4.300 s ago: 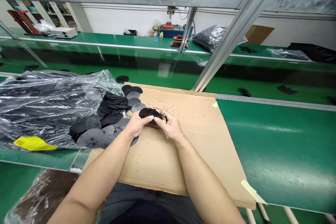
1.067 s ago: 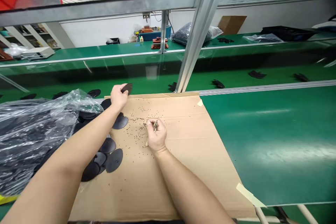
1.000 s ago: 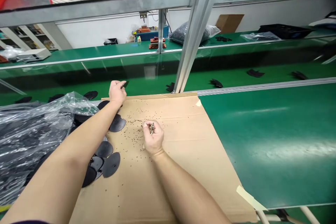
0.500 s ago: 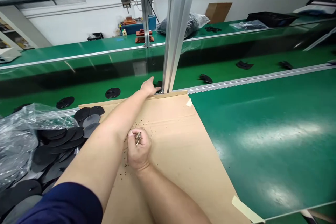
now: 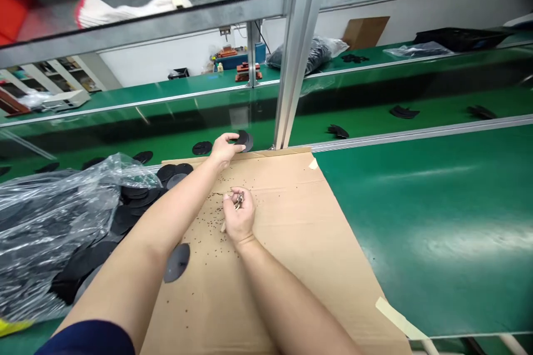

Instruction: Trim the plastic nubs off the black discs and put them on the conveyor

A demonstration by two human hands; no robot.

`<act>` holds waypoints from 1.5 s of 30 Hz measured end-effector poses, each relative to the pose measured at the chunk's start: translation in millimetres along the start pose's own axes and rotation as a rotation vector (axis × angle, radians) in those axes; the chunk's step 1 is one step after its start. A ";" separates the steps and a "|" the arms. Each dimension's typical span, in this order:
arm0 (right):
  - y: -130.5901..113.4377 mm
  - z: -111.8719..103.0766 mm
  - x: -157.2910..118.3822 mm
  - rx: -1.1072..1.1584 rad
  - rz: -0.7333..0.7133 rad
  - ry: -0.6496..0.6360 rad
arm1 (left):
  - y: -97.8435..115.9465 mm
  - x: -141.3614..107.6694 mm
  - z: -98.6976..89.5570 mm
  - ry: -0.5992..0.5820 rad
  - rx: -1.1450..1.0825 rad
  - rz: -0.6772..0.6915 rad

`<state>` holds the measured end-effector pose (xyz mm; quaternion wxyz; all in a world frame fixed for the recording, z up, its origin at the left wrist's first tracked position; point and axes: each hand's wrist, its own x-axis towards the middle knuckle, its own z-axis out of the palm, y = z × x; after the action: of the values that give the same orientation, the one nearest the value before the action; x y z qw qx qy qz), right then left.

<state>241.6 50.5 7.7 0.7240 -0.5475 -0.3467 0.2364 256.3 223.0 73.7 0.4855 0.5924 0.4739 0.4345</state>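
My left hand reaches out past the far edge of the cardboard sheet, thumb and fingers pinching flat black discs over the green belt. Closer to me, my right hand is curled round a small shiny metal tool, most of it hidden in the fist. Beneath and around that hand, tiny dark crumbs are scattered on the cardboard. A single black disc lies near the cardboard's left side, beside my left forearm.
A pile of black discs and a clear plastic bag lie at the left. Several disc stacks sit along the green belt. A metal post rises behind the cardboard. A rail crosses overhead.
My left hand has come away from beside the post, leftward, now with black discs in its grip. My right hand keeps its hold on the metal tool. The view has swung left.
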 end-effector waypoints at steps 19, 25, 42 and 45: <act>-0.7 -16.3 -6.3 -0.083 -0.164 -0.407 | -55.6 -189.1 -124.9 -0.376 -0.799 -0.344; -6.9 -16.4 -11.9 -0.159 -0.169 -0.374 | -64.3 -186.1 -125.9 -0.487 -0.755 -0.365; -4.7 -16.1 -10.5 -0.217 -0.083 -0.431 | -62.9 -182.0 -124.4 0.008 -0.493 -0.196; -3.4 -17.0 -10.1 -0.170 -0.085 -0.469 | -59.9 -182.6 -124.8 -0.079 -0.634 -0.242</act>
<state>247.9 31.6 5.8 0.5845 -0.5215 -0.5464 0.2963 94.6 68.6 23.4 0.7115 0.3679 0.3630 0.4761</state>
